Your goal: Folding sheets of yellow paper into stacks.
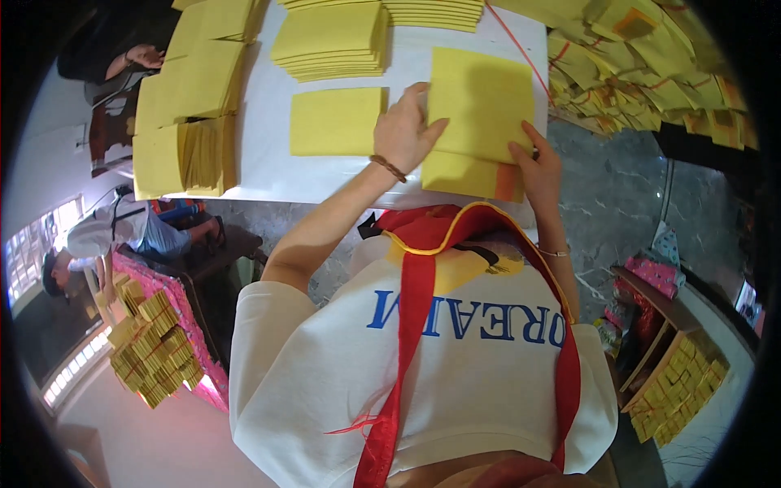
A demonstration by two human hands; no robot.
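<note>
In front of me, both my hands are at a large piece of yellow paper [480,98] on the white-covered table [268,175]. My left hand [401,130] is at its left edge, thumb over the surface and fingers along the side. At the right edge, my right hand [538,163] grips the paper between thumb and fingers. Beneath it, another yellow piece [455,175] with an orange patch [508,182] sticks out toward me. A smaller pile of yellow paper [338,122] lies just left of my left hand. How many sheets I hold cannot be made out.
Yellow stacks stand at the table's far side [329,41] and left side [191,77]. A red strap [521,49] crosses the far right corner. Tied yellow bundles are heaped at far right [634,73]. People are at the left, one by a pile of bundles [159,342].
</note>
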